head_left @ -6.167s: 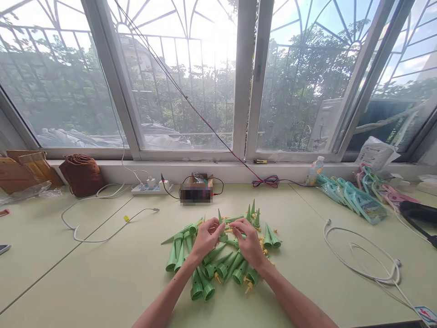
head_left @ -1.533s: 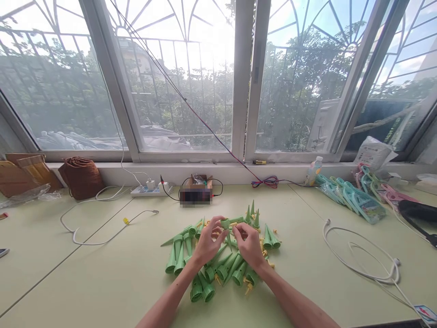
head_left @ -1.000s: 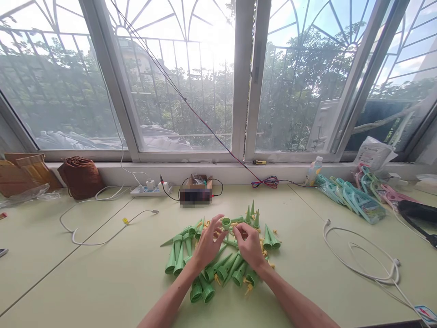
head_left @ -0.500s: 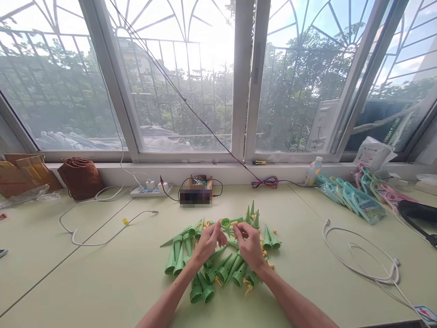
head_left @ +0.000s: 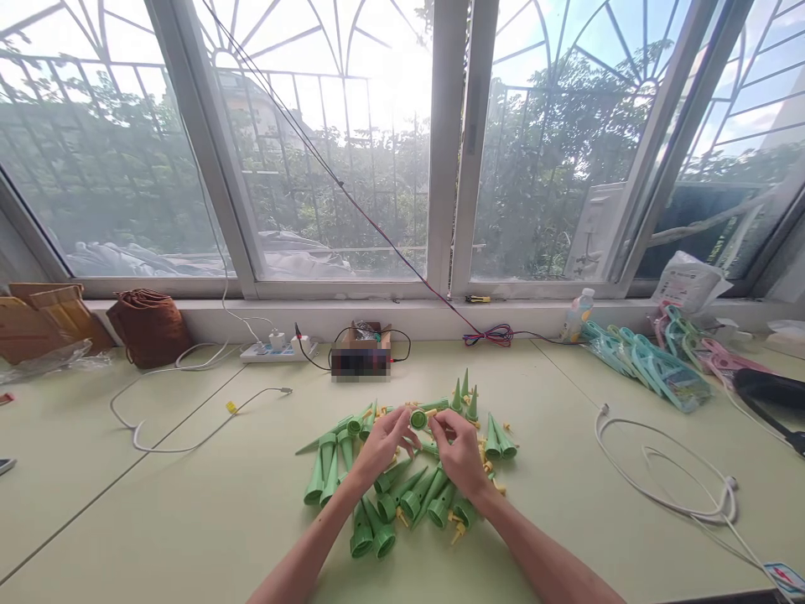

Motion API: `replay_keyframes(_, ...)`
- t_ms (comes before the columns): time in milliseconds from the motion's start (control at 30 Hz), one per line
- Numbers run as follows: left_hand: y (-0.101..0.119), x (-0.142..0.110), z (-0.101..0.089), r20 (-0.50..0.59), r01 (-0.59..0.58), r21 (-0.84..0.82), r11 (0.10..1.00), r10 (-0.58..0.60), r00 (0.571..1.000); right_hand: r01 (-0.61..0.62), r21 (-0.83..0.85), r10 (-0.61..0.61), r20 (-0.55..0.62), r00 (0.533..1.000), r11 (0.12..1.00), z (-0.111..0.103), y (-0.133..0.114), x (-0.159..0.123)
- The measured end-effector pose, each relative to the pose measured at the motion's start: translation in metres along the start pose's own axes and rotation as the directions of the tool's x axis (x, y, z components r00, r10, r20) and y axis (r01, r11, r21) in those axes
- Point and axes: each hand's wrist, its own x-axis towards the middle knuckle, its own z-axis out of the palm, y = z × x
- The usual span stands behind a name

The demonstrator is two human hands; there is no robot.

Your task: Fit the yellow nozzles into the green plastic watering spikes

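Note:
My left hand (head_left: 385, 440) is closed on a green plastic watering spike (head_left: 418, 419), its round open end facing me. My right hand (head_left: 460, 446) pinches a small yellow valve piece (head_left: 431, 412) against the side of that spike; whether it sits in a hole there I cannot tell. Below and around both hands lies a loose heap of similar green spikes (head_left: 412, 503), with yellow valve pieces (head_left: 459, 532) scattered among them. A few spikes (head_left: 464, 387) stand upright behind my right hand. My forearms and hands hide part of the heap.
Toward the back are a power strip (head_left: 277, 352), a small device with blurred front (head_left: 360, 361) and a bundled cable (head_left: 494, 335). White cables (head_left: 667, 495) lie right. A brown pouch (head_left: 148, 329) stands left; a bottle (head_left: 577, 315) and bagged teal items (head_left: 654, 369) sit back right.
The held spike has shifted slightly right and down, and its open end has turned more toward me. The fingers of my left hand have moved a little; my right hand stays nearly in place.

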Motion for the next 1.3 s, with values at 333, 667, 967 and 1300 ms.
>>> replay_keyframes(333, 0.002, -0.003, -0.005, 0.014, -0.173, 0.176, 0.969, 0.174, 0.985, 0.011, -0.024, -0.01, 0.031, 0.999, 1.0, 0.0, 0.005, 0.001)
replay_keyframes(667, -0.002, -0.008, -0.001, -0.007, -0.291, 0.441, 0.849, 0.327, 0.945, 0.008, -0.044, -0.007, 0.014, 1.0, 0.999, -0.002, 0.007, 0.003)
replay_keyframes(967, -0.004, -0.005, 0.0, -0.012, -0.212, 0.388, 0.897, 0.235, 0.972, 0.01, -0.028, -0.01, -0.021, 1.0, 1.0, 0.0, 0.006, 0.002)
replay_keyframes(1300, -0.015, -0.004, -0.001, 0.009, -0.23, 0.464, 0.855, 0.255, 0.967, 0.067, -0.096, -0.068, -0.002, 0.998, 0.993, 0.0, 0.01, 0.003)
